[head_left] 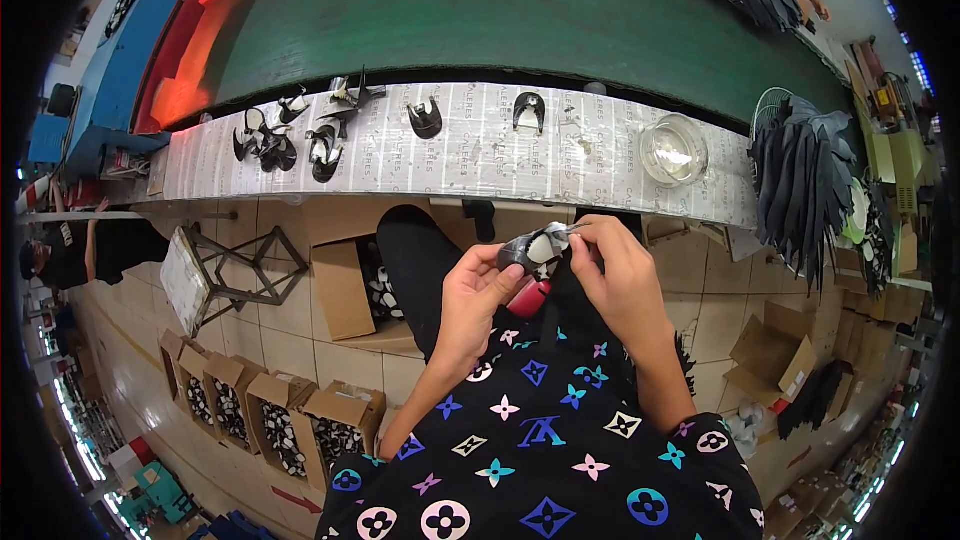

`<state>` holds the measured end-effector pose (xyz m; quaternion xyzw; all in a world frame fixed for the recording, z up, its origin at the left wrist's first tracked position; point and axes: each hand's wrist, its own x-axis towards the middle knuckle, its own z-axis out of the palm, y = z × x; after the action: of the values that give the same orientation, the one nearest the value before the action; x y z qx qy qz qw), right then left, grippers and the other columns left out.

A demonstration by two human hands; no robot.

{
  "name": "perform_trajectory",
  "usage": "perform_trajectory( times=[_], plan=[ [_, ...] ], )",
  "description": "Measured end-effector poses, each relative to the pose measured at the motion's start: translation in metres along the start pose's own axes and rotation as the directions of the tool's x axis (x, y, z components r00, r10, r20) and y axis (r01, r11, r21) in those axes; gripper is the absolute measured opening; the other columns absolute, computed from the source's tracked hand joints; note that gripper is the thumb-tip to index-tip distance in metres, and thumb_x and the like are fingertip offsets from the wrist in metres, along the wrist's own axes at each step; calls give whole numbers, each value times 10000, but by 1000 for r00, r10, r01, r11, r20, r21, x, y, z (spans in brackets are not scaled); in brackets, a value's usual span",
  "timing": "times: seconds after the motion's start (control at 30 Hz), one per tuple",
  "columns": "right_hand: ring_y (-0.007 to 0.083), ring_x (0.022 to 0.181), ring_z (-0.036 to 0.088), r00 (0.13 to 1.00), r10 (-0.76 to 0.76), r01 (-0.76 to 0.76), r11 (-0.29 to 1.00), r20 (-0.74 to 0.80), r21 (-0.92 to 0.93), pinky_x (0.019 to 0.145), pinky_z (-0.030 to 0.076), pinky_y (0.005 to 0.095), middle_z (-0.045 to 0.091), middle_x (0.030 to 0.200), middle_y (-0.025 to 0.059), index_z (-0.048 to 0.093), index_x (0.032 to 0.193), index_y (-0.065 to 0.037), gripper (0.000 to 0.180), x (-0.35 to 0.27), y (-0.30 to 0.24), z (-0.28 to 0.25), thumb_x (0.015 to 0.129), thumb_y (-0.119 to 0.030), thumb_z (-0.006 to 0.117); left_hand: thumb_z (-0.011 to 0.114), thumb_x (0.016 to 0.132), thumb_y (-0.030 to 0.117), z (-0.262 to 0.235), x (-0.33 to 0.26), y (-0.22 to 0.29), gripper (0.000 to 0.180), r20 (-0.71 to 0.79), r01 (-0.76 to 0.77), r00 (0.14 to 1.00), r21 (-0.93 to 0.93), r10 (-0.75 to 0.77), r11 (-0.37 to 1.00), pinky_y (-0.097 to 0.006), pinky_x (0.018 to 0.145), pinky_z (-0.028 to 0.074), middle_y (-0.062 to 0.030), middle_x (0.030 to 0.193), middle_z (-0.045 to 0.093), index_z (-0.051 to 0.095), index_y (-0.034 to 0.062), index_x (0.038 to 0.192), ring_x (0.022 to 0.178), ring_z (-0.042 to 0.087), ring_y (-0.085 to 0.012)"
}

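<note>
In front of my lap, my left hand (480, 293) grips a small curved black piece with a white inner side (530, 249), which looks like the heel part of a shoe upper. Thumb and fingers of my right hand (613, 265) pinch the thin edge at its right end. Just below the piece something red (528, 298) shows, too covered to name. On the ledge ahead lie similar black-and-white pieces: a U-shaped one (528, 113), another (425, 118), and a loose cluster (265, 140) farther left.
A clear round bowl (674, 151) stands on the paper-covered ledge (470, 168), beside a green conveyor belt (500, 15). Dark strips (805, 165) hang at the right. Open cartons of pieces (280, 430) line the floor at left, near a metal-framed stool (245, 275). Other people work at the edges.
</note>
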<state>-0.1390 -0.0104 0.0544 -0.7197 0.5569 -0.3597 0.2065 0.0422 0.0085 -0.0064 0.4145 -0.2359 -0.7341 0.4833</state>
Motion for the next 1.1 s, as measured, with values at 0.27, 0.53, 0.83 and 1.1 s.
perform_trajectory(
  times=[0.27, 0.53, 0.83, 1.1],
  plan=[
    [155, 561, 546, 984, 150, -140, 984, -91, 113, 519, 463, 272, 624, 824, 97, 570, 885, 19, 94, -8, 1, -8, 830, 4, 645, 584, 932, 71, 1, 2, 4, 218, 17, 82, 997, -120, -81, 989, -317, 880, 548, -97, 1062, 626, 530, -10, 1128, 974, 635, -174],
    [174, 576, 603, 987, 163, -160, 975, -8, 157, 517, 486, 269, 633, 796, 101, 598, 882, 11, 89, -11, -10, 3, 827, -21, 661, 569, 944, 93, 2, 5, 6, 231, 19, 118, 993, -170, -117, 978, -375, 921, 541, -135, 1086, 622, 505, -37, 1124, 1028, 634, -219],
    [212, 598, 636, 996, 92, -92, 988, 4, 125, 538, 521, 292, 637, 826, 109, 585, 869, 5, 94, -10, -10, 11, 831, -31, 663, 563, 946, 83, 1, 7, 4, 205, 14, 115, 993, -176, -114, 978, -366, 911, 546, -124, 1084, 612, 506, -17, 1116, 1010, 631, -200],
    [199, 567, 590, 989, 126, -126, 992, -76, 0, 514, 480, 299, 636, 829, 94, 577, 864, 4, 110, -10, -1, 1, 812, -14, 672, 567, 950, 104, -3, 8, 0, 197, -9, 113, 993, -192, -117, 975, -360, 904, 546, -101, 1066, 625, 522, -3, 1109, 998, 632, -184]
  ],
)
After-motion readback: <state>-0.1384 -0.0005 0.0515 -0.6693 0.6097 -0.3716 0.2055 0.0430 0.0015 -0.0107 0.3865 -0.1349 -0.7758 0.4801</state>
